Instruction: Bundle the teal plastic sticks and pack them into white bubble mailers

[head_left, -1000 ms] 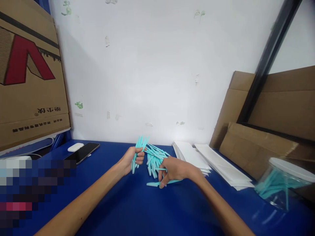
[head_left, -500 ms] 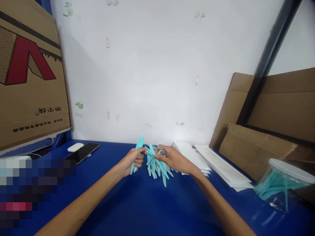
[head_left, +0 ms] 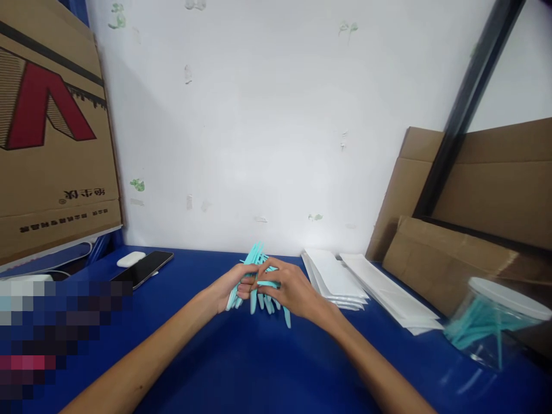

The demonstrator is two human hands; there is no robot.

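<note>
My left hand point(head_left: 233, 283) is closed round a bundle of slim turquoise sticks point(head_left: 255, 252), which stand nearly upright with their tops fanned above the thumb. Against it on the right, my right hand point(head_left: 294, 286) pinches a turquoise stick point(head_left: 268, 283) lying roughly level between thumb and fingers. Under and behind both hands spreads a loose pile of the same sticks point(head_left: 287, 316), their wider, paler blade-like ends pointing toward me. My fingers hide much of the pile and of the bundle.
White paper sleeves point(head_left: 334, 276) lie right of the pile, with more white sleeves point(head_left: 388, 290) beside them. A clear lidded jar point(head_left: 487, 328) of turquoise sticks stands at the right. Flattened cardboard point(head_left: 448, 259) leans behind. At left are a phone point(head_left: 144, 268), a white case point(head_left: 130, 259) and a large carton point(head_left: 60, 161).
My right hand has moved left from the pile up to my left hand, with a stick pinched in it. The left hand's bundle now leans slightly to the right.
</note>
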